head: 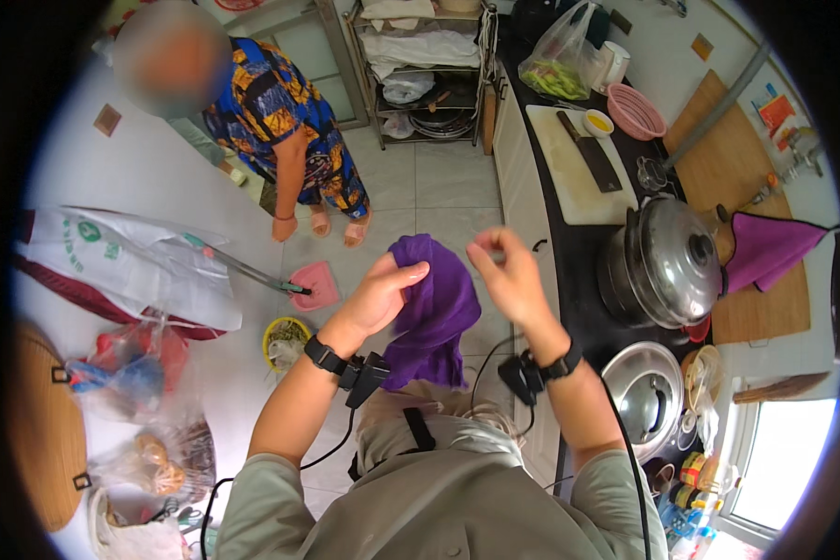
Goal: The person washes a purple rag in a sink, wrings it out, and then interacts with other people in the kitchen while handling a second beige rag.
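Observation:
A purple cloth (pixel 437 301) hangs in loose folds from my left hand (pixel 381 294), whose thumb lies over its upper edge. Just right of the cloth, my right hand (pixel 507 273) is raised with bent fingers and nothing visible in it. The thumb and forefinger of that hand curve towards each other, with a gap between them. Both wrists wear black straps with small black devices and cables. The cloth hangs in front of my body, above the tiled floor (pixel 392 171).
On the right counter (pixel 574 280) stand a lidded steel pot (pixel 672 259), a cutting board (pixel 553 168) with a cleaver (pixel 595 157), and a domed lid (pixel 640 392). A person (pixel 287 133) stands at the upper left. A pink dustpan (pixel 315 287) and yellow bin (pixel 287 343) are on the floor.

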`<state>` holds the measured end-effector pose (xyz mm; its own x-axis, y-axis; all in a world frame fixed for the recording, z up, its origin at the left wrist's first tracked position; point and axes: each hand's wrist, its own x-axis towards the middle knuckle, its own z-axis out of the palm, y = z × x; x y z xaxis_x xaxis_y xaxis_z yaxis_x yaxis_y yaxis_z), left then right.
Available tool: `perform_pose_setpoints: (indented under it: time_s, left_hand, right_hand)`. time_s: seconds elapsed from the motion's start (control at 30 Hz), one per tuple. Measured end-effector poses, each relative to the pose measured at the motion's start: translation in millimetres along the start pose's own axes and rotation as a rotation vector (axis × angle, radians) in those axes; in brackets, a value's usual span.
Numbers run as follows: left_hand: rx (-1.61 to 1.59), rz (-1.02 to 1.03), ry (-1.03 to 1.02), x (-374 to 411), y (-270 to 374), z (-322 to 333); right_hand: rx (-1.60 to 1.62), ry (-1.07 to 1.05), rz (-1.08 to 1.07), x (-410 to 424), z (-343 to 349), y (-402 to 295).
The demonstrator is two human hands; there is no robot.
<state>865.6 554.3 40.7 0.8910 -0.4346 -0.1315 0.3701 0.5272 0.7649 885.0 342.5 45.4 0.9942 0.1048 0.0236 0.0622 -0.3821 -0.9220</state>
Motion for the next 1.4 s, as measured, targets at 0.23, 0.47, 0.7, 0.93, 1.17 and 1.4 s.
perform_pose_setpoints:
  time_s: [0.23,0.47,0.7,0.93,1.17,1.4]
  left_hand:
    - [0.157,-0.010,-0.123,82,33,-45]
    - [0.624,0.046,-0.184,166,86,-107]
    - [0.910,-0.133,0.082,243,167,-156]
    - [0.708,-0.071,0.194,323,192,-193]
    - [0.649,0.137,0.232,384,247,-179]
    - [0.633,-0.215,0.217,437,236,-243]
  right_hand:
    - [0.637,-0.056,0.278,44,39,36]
    - [0.582,0.263,0.165,147,19,33]
    - [0.376,0.303,0.179,260,-34,8]
    - [-0.345,0.101,0.224,367,-52,36]
    - [0.072,0.117,0.123,458,-87,33]
    - [0.621,-0.404,0.323,546,-83,69]
